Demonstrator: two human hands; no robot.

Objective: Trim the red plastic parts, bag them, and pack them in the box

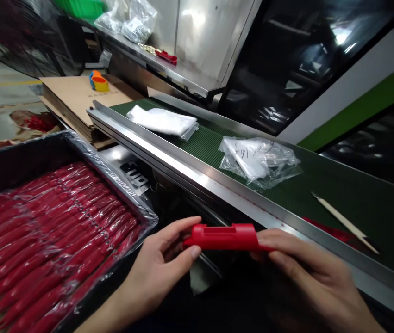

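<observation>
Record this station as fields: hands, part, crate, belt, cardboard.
Left hand: grips one end of the red part
Right hand: pinches its other end
Part angle: roughly level
Black crate: rows of red pieces, clear plastic over them
Green belt: two plastic bags, a pale pointed tool, a red item
Cardboard stack: orange-and-blue ring on top

Held nearly level in mid-air now, the red plastic piece (225,239), pinched at both ends, its rounded body set crosswise, a long notch shown along its top
</observation>
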